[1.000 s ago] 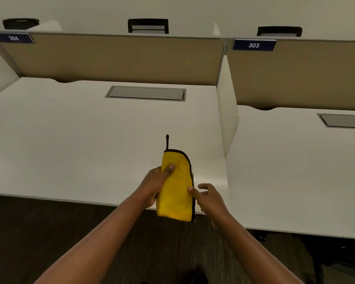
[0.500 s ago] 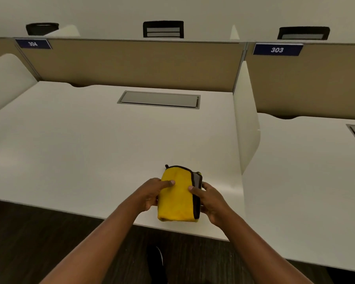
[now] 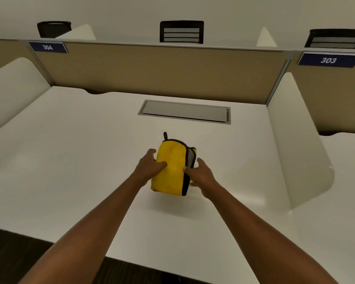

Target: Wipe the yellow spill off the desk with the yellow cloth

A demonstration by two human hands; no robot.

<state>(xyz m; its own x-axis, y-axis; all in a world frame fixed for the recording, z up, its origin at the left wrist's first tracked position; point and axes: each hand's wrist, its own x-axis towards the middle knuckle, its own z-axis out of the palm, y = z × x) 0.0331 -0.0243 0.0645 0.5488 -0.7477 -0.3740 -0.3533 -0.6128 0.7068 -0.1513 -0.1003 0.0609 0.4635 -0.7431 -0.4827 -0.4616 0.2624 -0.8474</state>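
I pinch one folded cloth [image 3: 171,169] between my two hands: left hand [image 3: 149,168] clamped on its left edge, right hand [image 3: 199,174] on its dark-trimmed right edge. It sits above the desk [image 3: 74,160], just in front of the one grey hatch [image 3: 186,111], seemingly lifted clear. Half a second ago it was nearer the desk's front edge. Two blue number plates, 304 [image 3: 48,47] and 303 [image 3: 328,60], top the partition behind the hatch.

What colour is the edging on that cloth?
Black, running round the yellow cloth; clearest in the head view.
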